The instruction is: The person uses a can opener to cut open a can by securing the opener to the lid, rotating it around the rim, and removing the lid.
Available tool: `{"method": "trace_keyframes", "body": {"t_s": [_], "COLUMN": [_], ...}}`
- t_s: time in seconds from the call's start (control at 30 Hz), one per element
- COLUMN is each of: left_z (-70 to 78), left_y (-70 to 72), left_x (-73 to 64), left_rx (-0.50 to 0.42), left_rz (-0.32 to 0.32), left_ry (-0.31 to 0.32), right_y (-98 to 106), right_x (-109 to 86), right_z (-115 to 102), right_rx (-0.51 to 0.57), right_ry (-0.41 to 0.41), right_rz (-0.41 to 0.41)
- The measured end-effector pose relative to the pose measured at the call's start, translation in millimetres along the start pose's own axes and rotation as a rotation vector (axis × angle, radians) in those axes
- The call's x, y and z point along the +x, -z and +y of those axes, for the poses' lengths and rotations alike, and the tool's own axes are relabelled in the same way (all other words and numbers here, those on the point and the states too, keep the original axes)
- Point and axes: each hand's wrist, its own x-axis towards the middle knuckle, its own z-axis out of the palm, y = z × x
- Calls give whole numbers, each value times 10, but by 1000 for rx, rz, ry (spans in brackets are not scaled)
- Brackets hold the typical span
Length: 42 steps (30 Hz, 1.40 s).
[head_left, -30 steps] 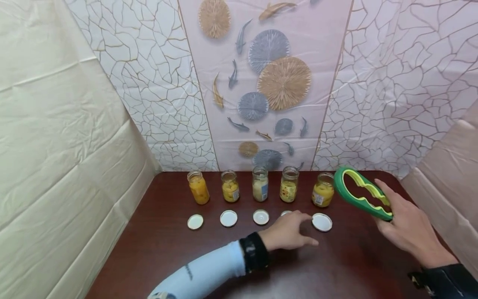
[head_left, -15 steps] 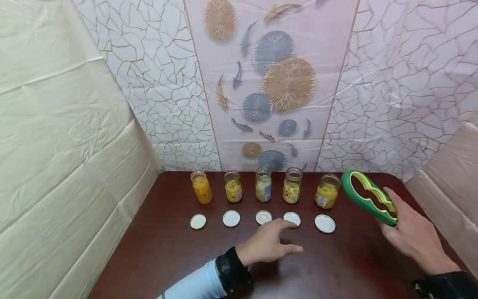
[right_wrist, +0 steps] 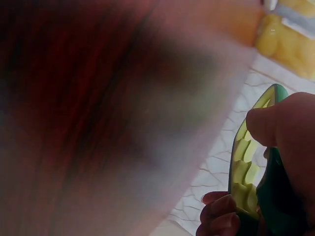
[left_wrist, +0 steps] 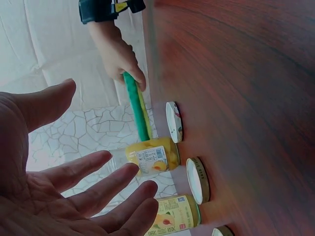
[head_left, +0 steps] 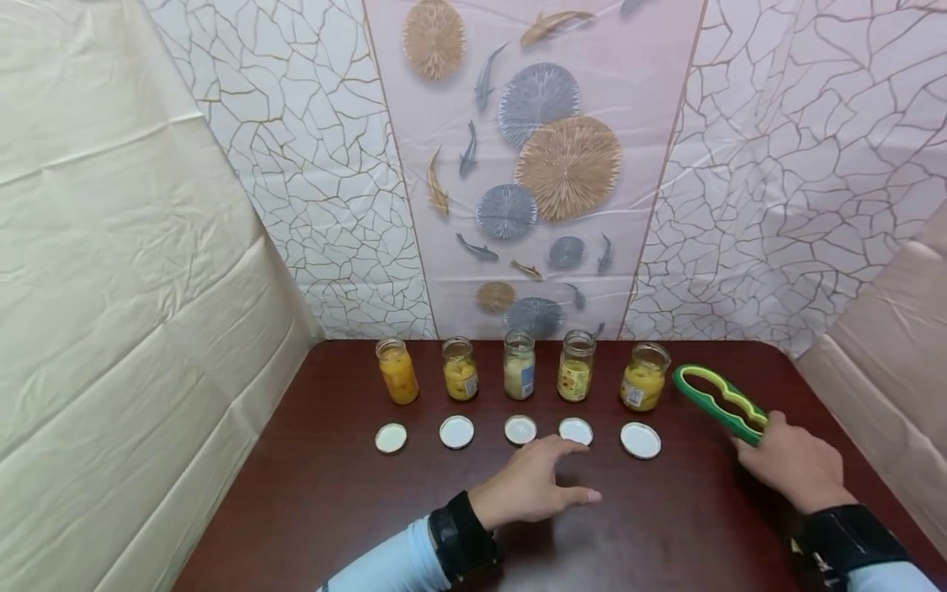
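My right hand [head_left: 795, 464] grips one end of a green jar opener [head_left: 721, 400] with a wavy light-green inner edge. In the right wrist view, thumb and fingers wrap around the jar opener [right_wrist: 244, 167]. The opener lies low, just right of the rightmost jar [head_left: 645, 378], which holds yellow fruit. My left hand [head_left: 534, 485] hovers over the near part of the table, holding nothing, thumb and fingers spread apart. Its fingertips overlap the near edge of a white lid [head_left: 575, 432] in the head view. In the left wrist view the fingers [left_wrist: 106, 191] are extended.
Several lidless glass jars stand in a row at the back, from an orange-filled jar [head_left: 398, 374] to the rightmost one. A lid lies upside down before each, such as the leftmost lid [head_left: 390, 438] and the rightmost lid [head_left: 640, 441]. Fabric walls surround the dark table [head_left: 311, 493].
My left hand has moved left, away from the rightmost lid, then stayed. My right hand has lowered the jar opener toward the table.
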Motion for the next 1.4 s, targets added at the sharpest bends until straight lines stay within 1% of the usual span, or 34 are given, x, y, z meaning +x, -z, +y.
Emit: {"method": "trace_keyframes", "body": {"t_s": [0.1,0.2,0.27,0.4,0.53,0.63,0.87,1.0,1.17,1.3,1.4], "left_z": [-9,-16,-15,-21,-22,-17,-25,-39,-35,-29,-31], "left_y": [-8,-16,-22,-45,-58,-60,-67,-64,-69,-64,-49], "left_x": [-1,-17,-33,-62,-88,-114,-151,-148,-147,-161,-176], "left_rx": [-13,-52,-59,-27,-10,-8,-36,-47,-49,-61,-59], "left_rz": [-19,-61,-87,-109,-112,-111,-111,-118,-124,-128,-112], "left_ry": [13,27,28,10,-9,-15,3,7,28,35,34], "right_y": [-46,-96,-126,-154,-157,-151,-63,-73,-98,-61,-25], "right_x": [93,190,256,375,448,469,480,496,493,455,420], "right_z": [-15,-36,-50,-74,-93,-105,-130,-131,-136,-121,-82], "right_rx": [-20,-43,-50,-39,-33,-46,-87,-102,-107,-97,-83], "right_ry": [-21,-58,-83,-106,-105,-105,-104,-113,-119,-116,-107], "right_rz": [-17,-45,-70,-90,-76,-75,-91,-95,-86,-114,-150]}}
